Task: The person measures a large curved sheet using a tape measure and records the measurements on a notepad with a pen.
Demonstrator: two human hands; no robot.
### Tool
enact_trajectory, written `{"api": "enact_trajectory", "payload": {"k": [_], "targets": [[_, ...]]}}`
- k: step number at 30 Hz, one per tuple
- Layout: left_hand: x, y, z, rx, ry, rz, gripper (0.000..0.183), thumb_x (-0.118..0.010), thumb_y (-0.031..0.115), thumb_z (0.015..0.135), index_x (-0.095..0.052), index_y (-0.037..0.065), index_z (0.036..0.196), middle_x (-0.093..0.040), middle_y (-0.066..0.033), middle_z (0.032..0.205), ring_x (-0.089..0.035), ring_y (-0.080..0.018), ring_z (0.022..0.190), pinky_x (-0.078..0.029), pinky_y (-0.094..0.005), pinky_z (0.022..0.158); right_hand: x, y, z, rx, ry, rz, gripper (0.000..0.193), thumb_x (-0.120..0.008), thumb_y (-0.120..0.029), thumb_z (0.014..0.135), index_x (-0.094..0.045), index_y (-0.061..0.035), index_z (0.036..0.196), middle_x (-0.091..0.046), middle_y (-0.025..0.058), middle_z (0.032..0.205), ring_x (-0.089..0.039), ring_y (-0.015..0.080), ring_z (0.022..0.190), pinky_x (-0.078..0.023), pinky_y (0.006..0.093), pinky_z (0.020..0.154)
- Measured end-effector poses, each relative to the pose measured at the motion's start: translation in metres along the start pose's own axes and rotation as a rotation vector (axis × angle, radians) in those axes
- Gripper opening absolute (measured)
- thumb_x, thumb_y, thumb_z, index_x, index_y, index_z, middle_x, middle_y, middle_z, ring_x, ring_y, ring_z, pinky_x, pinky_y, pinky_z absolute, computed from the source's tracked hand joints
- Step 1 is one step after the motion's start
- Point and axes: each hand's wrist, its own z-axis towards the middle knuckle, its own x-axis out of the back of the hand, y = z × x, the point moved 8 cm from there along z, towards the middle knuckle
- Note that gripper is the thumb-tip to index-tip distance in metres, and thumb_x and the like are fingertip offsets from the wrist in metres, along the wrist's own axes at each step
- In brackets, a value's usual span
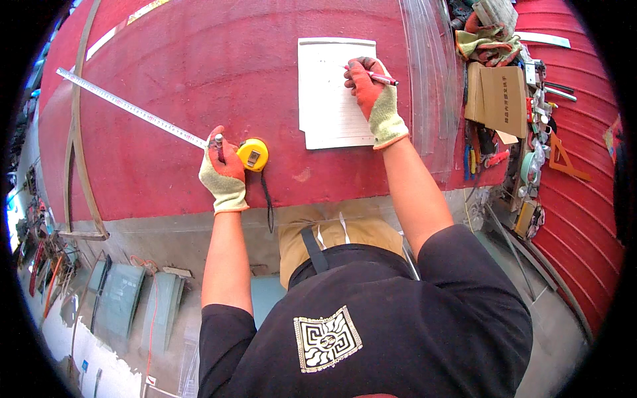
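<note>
My right hand (375,99), in a red-and-cream work glove, is closed around a red pen (383,79). Its tip is over the upper part of a white lined notepad (336,113), which has a few small marks. My left hand (224,169), gloved alike, is closed with a slim dark stick-like tool (219,147) with a pale end between its fingers. Right beside that hand lies a yellow tape measure (253,154) with a black wrist strap. A pale graduated strip (133,108) runs from the upper left to my left hand; the glove hides whether it joins the tape measure.
Notepad and tape measure lie on a red-covered table (199,66). Clear plastic sheeting (431,79) covers its right part. A cardboard box (503,99), spare gloves (490,46) and an orange set square (566,159) are at right. Glass sheets (119,298) lean at lower left.
</note>
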Motion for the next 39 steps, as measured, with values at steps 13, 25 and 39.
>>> {"api": "enact_trajectory", "payload": {"k": [13,25,39], "targets": [[0.002,0.005,0.001,-0.004,-0.012,0.054,0.03,-0.061,0.009,0.106,-0.077,0.006,0.131,-0.077,-0.0078,0.085,-0.074,-0.0153,0.072,-0.06,-0.0321,0.07,0.004,0.008,0.006,-0.045,-0.04,0.064,0.028,-0.069,-0.028,0.111,-0.067,-0.0019,0.121,-0.076,0.0077,0.104,-0.067,0.009,0.079,-0.052,0.0237,0.065],[0.002,0.0,0.001,-0.04,-0.002,0.096,0.029,-0.058,0.013,0.111,-0.077,0.009,0.133,-0.075,-0.0035,0.081,-0.072,-0.0131,0.074,-0.059,-0.0312,0.072,0.007,0.011,0.008,-0.05,-0.051,0.08,0.026,-0.069,-0.028,0.111,-0.067,-0.0029,0.12,-0.077,0.0082,0.104,-0.069,0.0106,0.08,-0.054,0.0258,0.068],[0.004,0.006,0.001,-0.037,-0.001,0.073,0.03,-0.06,0.011,0.106,-0.077,0.005,0.131,-0.079,-0.0089,0.088,-0.075,-0.0159,0.073,-0.06,-0.0326,0.07,0.007,0.008,0.007,-0.048,-0.047,0.087,0.025,-0.069,-0.026,0.111,-0.067,-0.0027,0.119,-0.076,0.0076,0.102,-0.069,0.0097,0.08,-0.054,0.0251,0.066]]}}
